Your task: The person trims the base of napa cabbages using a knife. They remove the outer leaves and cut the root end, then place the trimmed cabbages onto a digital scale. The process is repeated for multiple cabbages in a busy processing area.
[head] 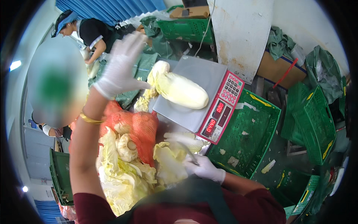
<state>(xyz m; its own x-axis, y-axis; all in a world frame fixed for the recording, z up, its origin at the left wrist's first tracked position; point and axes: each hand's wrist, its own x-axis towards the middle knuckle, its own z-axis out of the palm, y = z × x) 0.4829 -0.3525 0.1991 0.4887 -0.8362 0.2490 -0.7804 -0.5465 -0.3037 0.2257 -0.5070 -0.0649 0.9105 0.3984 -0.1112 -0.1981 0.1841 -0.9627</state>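
Note:
My left hand (120,65), in a white glove, is raised with its fingers apart and holds nothing. My right hand (205,168), also gloved, grips a knife (188,150) low in front of me, over loose pale cabbage leaves (170,163). Beyond it a trimmed napa cabbage (183,91) lies on the metal plate of a digital scale (193,65) with a red-edged keypad panel. Another cabbage (160,68) lies behind its leafy end, partly hidden. Orange mesh sacks (144,123) of cabbages stand left of the scale, with an exposed cabbage butt (127,147) and heaped leaves (123,186) nearer me.
A green plastic crate (251,131) with scraps adjoins the scale's right side. More green crates (316,126) stand farther right. At the upper left a co-worker (95,32) bends over cabbages. A green bin (60,176) stands at left; a blurred patch covers part of that side.

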